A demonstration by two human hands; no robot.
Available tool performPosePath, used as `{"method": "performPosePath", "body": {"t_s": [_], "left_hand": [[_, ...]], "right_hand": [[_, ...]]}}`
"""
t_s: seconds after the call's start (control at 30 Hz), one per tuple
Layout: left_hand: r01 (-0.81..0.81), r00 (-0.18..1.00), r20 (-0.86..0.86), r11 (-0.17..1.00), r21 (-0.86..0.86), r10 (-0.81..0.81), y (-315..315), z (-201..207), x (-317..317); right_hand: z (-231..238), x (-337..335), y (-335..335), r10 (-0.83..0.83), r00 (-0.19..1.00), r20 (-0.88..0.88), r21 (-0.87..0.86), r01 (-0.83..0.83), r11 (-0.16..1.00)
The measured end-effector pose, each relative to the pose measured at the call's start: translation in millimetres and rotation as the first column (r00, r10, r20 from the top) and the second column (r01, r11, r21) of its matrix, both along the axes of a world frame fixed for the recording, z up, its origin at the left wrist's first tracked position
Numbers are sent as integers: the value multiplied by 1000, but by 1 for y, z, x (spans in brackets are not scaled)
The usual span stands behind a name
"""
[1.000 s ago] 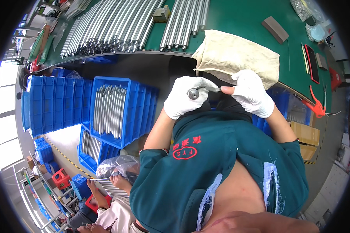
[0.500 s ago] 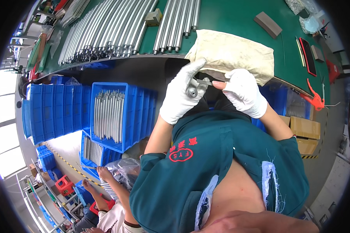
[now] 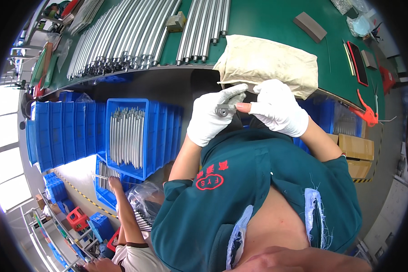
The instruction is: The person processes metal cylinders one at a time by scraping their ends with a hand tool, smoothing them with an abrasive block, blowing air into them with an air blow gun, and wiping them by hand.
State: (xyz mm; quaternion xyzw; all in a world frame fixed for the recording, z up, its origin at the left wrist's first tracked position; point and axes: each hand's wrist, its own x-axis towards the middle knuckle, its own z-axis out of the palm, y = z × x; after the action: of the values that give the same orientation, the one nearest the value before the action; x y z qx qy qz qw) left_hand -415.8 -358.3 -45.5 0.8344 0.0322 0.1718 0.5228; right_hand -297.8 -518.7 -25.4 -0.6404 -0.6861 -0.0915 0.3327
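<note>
My left hand [image 3: 207,117], in a white glove, is closed around a metal rod whose round end [image 3: 222,111] faces me. In my right hand [image 3: 279,111], also gloved, a thin flat grey bar [image 3: 230,107] is pinched, with the bare thumb tip on top. The bar lies across the rod's end and seems to touch it. Its far part is hidden by my fingers. Just beyond both hands a cream cloth [image 3: 267,63] drapes over the edge of the green bench [image 3: 258,18].
Many metal rods [image 3: 122,36] lie on the bench beside a small metal block [image 3: 176,21]. A grey block [image 3: 310,27], a red-edged phone [image 3: 358,64] and an orange air gun [image 3: 366,115] lie rightward. Blue crates [image 3: 165,136] stand left; another person [image 3: 136,254] sits lower left.
My right hand has moved left, bringing the flat bar over the rod's end. My left fingers have closed in. The other person's arm has reached toward the lower crate.
</note>
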Motion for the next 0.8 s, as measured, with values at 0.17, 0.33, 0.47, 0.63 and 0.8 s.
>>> {"method": "performPosePath", "body": {"t_s": [0.17, 0.33, 0.47, 0.63, 0.8], "left_hand": [[-137, 975, 154, 980, -146, 159, -6, -14, 7], [-131, 983, 76, 927, -351, 167, -3, -7, 2], [-219, 961, 117, 947, -235, 252, -10, -10, 7], [-197, 968, 91, 932, -304, 235, -11, -11, 7], [-364, 931, -18, 924, -113, 364, -5, 0, 4]], "right_hand": [[0, 1, 5, -15, 1000, -12, 28, 16, 999], [-2, -5, 10, -46, 998, -30, 32, 47, 998], [-1, -8, 8, -64, 998, -23, 16, 64, 998], [2, -11, 12, -70, 997, -23, 11, 70, 997], [-4, -7, -13, -76, 989, -124, -124, 61, 990]]}}
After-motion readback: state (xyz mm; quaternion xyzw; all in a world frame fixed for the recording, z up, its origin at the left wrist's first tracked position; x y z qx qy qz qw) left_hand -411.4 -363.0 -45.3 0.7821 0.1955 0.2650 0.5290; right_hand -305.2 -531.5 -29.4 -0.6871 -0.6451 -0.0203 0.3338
